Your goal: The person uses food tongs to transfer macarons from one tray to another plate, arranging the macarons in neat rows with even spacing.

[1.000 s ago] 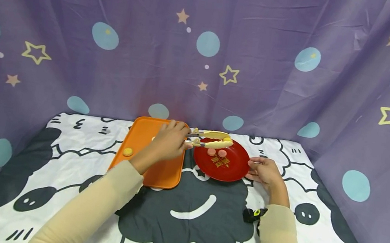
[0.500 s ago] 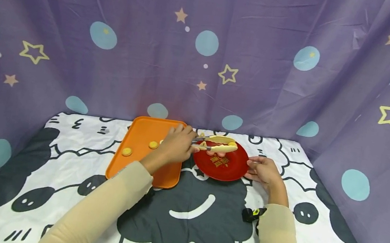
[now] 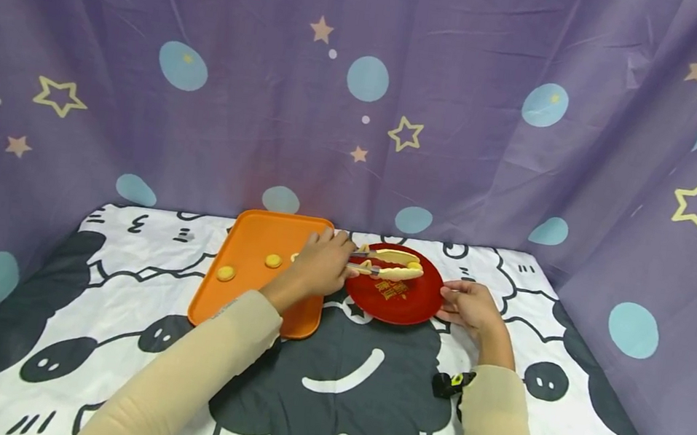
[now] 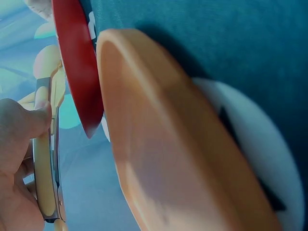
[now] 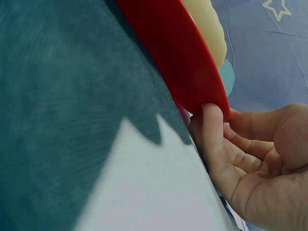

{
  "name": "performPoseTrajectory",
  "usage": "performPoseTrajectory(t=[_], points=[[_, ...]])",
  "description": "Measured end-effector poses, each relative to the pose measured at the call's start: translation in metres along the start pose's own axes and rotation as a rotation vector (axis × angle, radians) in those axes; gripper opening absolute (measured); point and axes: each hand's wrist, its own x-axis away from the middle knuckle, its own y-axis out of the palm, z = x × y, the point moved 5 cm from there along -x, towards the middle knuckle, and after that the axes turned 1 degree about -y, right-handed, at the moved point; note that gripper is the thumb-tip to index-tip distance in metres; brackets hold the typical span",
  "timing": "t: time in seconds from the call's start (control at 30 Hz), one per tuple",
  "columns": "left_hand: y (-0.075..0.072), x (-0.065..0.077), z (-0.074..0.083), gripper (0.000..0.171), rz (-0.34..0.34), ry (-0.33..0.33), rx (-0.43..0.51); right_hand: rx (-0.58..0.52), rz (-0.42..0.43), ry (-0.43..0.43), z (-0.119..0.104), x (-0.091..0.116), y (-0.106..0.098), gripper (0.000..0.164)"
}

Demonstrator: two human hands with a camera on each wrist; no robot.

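My left hand (image 3: pixel 321 264) grips a pair of tongs (image 3: pixel 399 273) with cream scalloped tips, which reach over the red plate (image 3: pixel 379 308). Between the tips sits a small round yellow piece (image 3: pixel 414 265). In the left wrist view the thumb lies along the tongs' handle (image 4: pixel 44 178). At the plate's right rim, my right hand (image 3: pixel 475 311) pinches the edge between thumb and fingers, as the right wrist view shows on the red rim (image 5: pixel 192 72). Gold characters (image 3: pixel 393 291) mark the plate's middle. The tongs cover the area where pink discs lay.
Left of the plate lies an orange tray (image 3: pixel 301 323) with a raised rim, partly under my left forearm. Yellow round pieces (image 3: pixel 226 273) rest in it, one partly hidden by the hand. A sheep-print cloth (image 3: pixel 335 421) covers the table; a purple curtain (image 3: pixel 258 103) hangs behind.
My left hand has moved right with the tongs and lowered them over the plate. More yellow pieces in the tray have come into view; the pink discs became covered. My right hand stays put.
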Motion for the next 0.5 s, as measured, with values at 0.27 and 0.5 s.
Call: performPoseTrajectory(t=[0.27,0.5], points=[[0.0032,-0.0052,0.0055,0.048,-0.016,-0.004,-0.040,-0.002,0.002,-0.003,-0.0007,0.0009,0.0005,0.031],[0.0060,-0.0085,0.0087,0.046,-0.020,0.006,-0.087,0.008,0.008,0.001,-0.0018,0.0015,-0.0006,0.031]])
